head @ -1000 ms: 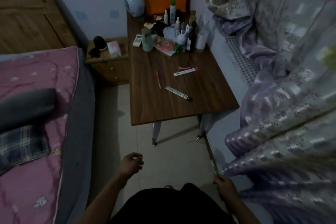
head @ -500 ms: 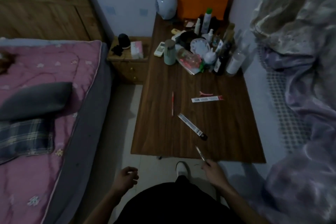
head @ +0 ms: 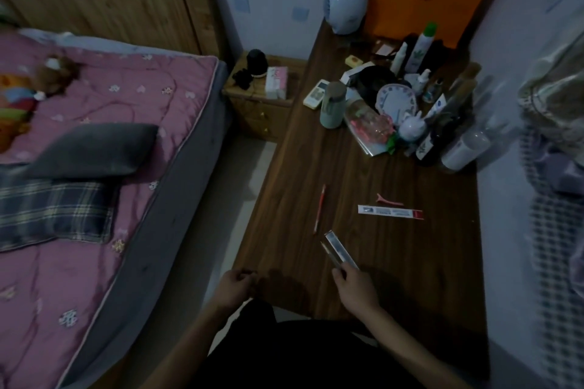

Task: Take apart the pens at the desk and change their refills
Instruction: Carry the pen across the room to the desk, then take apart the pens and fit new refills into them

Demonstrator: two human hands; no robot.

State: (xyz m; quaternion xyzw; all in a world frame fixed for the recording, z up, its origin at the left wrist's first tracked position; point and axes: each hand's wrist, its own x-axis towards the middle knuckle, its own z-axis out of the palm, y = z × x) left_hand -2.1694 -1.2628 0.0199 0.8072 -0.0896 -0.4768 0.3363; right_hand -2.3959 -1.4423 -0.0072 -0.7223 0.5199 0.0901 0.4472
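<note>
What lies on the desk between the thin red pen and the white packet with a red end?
Nothing: in the head view only bare desk separates the red pen and the white packet.
</note>
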